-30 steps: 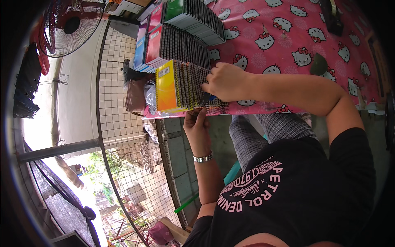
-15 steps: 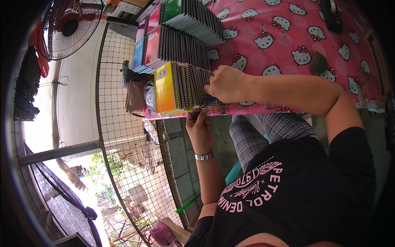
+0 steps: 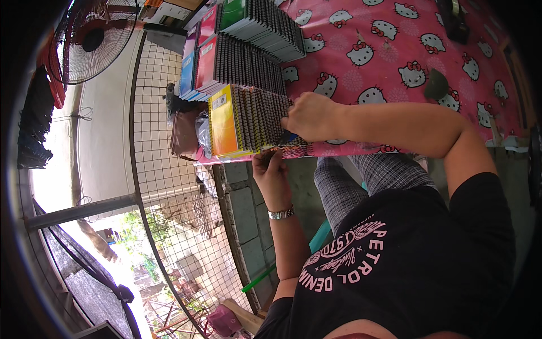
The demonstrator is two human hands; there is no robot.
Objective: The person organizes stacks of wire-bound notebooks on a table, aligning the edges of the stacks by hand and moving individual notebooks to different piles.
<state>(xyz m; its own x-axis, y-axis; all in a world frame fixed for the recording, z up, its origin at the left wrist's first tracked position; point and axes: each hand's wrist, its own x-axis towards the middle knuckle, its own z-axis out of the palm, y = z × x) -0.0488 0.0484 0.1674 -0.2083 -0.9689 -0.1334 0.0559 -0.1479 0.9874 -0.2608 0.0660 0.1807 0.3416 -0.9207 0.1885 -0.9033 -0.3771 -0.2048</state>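
A stack of spiral-bound notebooks with yellow-orange covers [image 3: 223,121] stands at the table's near left edge, black coils facing right. My right hand [image 3: 311,116] is closed at the coil side of this stack, knuckles up. Its fingertips are partly hidden, and what they pinch does not show clearly. Just below the table edge, my left hand [image 3: 272,175] has its fingers curled up against the stack's near side, thumb beside them. Something small and dark shows at its fingertips, too unclear to name. A silvery wristwatch [image 3: 280,214] is on my left wrist.
Behind stand stacks of red [image 3: 206,62], blue [image 3: 188,73] and green notebooks [image 3: 232,14]. A brown bag [image 3: 184,133] sits left of them, by a wire mesh [image 3: 158,113]. On the pink patterned tablecloth [image 3: 353,79] lies a dark green object [image 3: 436,85]. A fan [image 3: 93,39] is far left.
The view has shifted slightly, so the notebooks appear a little further left. Both hands keep nearly the same place at the yellow stack, with only slight finger movement.
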